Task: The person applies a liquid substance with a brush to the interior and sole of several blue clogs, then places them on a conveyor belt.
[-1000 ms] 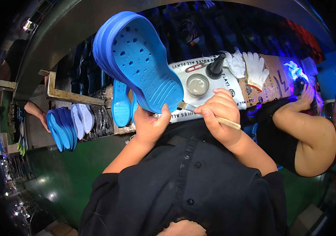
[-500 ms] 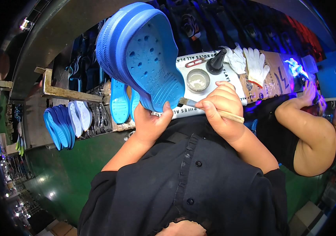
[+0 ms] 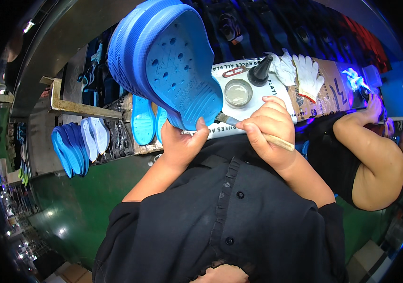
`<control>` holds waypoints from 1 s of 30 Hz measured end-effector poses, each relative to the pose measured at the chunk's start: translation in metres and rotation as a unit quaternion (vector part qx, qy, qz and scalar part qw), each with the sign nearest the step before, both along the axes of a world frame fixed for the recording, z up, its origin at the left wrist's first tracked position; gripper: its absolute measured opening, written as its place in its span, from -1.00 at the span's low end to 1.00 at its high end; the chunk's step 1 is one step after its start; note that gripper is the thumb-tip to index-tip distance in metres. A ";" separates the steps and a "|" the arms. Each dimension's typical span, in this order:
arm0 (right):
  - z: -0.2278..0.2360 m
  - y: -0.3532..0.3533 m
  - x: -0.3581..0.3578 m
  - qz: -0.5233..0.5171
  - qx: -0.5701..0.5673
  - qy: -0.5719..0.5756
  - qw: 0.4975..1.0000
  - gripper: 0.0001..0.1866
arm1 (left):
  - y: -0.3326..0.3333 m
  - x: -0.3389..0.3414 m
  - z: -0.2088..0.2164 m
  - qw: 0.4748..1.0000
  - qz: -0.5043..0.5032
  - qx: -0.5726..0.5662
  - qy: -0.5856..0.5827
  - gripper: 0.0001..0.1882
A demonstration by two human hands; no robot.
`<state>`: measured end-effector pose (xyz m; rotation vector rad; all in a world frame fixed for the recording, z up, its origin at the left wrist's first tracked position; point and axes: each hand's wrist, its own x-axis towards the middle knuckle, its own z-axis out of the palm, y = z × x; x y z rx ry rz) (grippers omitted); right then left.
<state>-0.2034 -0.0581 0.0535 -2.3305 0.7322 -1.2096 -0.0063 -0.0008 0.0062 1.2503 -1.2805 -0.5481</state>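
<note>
My left hand (image 3: 186,141) grips the heel end of a blue clog (image 3: 182,70), thumb on its edge and fingers hidden underneath. The clog is tilted so its inside, with several dark holes in the footbed, faces me. In my right hand (image 3: 271,129) is a flat paintbrush (image 3: 277,141) with a pale wooden handle, pinched between thumb and fingers. Its dark bristles are at the clog's heel edge; whether they touch cannot be made out. Just beyond the brush stands a round jar (image 3: 238,93) holding pale, cloudy liquid.
A black cone-tipped bottle (image 3: 260,70), a red tool (image 3: 235,71) and white gloves (image 3: 309,78) lie around the jar. Blue soles (image 3: 143,120), stacked blue pieces (image 3: 71,148) and white soles (image 3: 95,136) are on the left. A co-worker's arm (image 3: 366,151) is at right.
The clog has shifted slightly up and left in view, its toe leaning farther left. Brush and right hand have hardly moved, the brush staying at the heel edge.
</note>
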 end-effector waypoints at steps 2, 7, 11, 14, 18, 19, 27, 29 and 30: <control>0.000 -0.001 -0.005 -0.003 0.008 0.008 1.000 -0.86 | -0.001 0.000 -0.002 1.000 -0.003 -0.022 -0.004 -0.77; 0.001 -0.001 0.002 -0.008 0.005 -0.029 1.000 -0.85 | -0.001 -0.001 -0.007 0.999 0.002 -0.042 -0.020 -0.75; 0.001 0.003 0.005 -0.002 0.004 0.006 1.000 -0.84 | -0.006 -0.003 -0.006 0.993 0.015 -0.116 -0.025 -0.70; 0.001 0.003 0.002 -0.003 0.014 -0.009 1.000 -0.83 | -0.007 0.000 -0.006 0.992 -0.004 -0.120 -0.032 -0.65; 0.004 -0.002 0.001 -0.009 0.032 -0.043 0.999 -0.83 | -0.004 0.004 -0.007 0.992 -0.024 -0.103 -0.069 -0.64; 0.005 -0.003 0.002 -0.010 0.032 -0.043 0.998 -0.83 | -0.004 0.005 -0.007 0.991 -0.030 -0.104 -0.078 -0.63; 0.005 0.001 0.005 -0.027 -0.034 0.010 0.999 -0.88 | -0.009 0.001 0.009 0.966 -0.011 -0.132 -0.223 -0.73; 0.007 0.000 0.003 -0.032 -0.041 0.009 0.999 -0.87 | -0.008 -0.006 0.005 0.988 0.041 -0.123 -0.080 -0.75; 0.007 -0.001 0.000 -0.042 -0.050 0.010 0.998 -0.87 | -0.007 0.000 0.005 0.984 0.012 -0.114 -0.138 -0.73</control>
